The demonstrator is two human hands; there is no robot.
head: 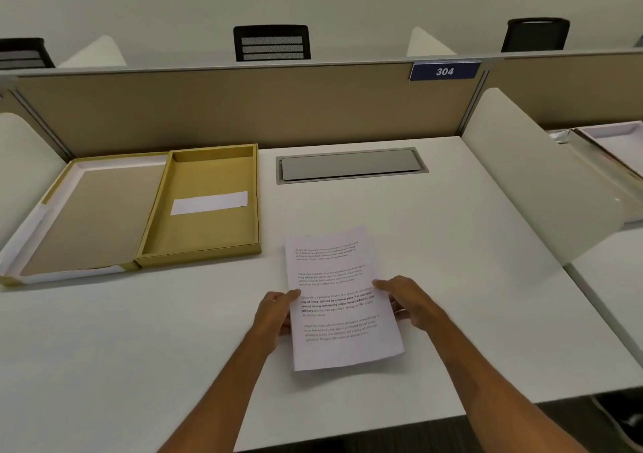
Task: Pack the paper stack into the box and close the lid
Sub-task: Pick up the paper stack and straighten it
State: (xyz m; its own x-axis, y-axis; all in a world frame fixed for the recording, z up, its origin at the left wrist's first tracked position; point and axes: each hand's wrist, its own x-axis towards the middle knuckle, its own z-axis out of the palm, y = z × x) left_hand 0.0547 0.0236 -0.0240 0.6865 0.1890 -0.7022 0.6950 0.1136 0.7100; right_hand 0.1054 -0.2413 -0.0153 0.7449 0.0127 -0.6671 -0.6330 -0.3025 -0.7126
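Just right of the open mustard-yellow cardboard box point(205, 205), toward its near corner, I see the white printed paper stack point(342, 299) on the white tabletop point(139, 341). Its long axis runs away from me, top edge tipped slightly left of straight ahead, so it lies nearly parallel to the box's long sides. The printed lines read upright from my side, four blocks of text down the page.

I have my left hand point(275, 313) on the stack's left edge, thumb on top of the top sheet and fingers curled beneath, so this grip is pinching the paper. My right hand point(405, 301) meets the right edge at about the same height, thumb laid over the sheet and fingers tucked under the margin, pinching the paper too. Whether the stack is lifted clear or still touching the tabletop I cannot tell.

Inside the box, a white paper strip point(209, 203) lies crosswise on the floor. Left of the box, joined along its side, the hinged lid point(90, 216) lies folded flat, brown inner face up. Right of the box's far end, a grey metal cable hatch point(351, 165) sits flush in the tabletop.
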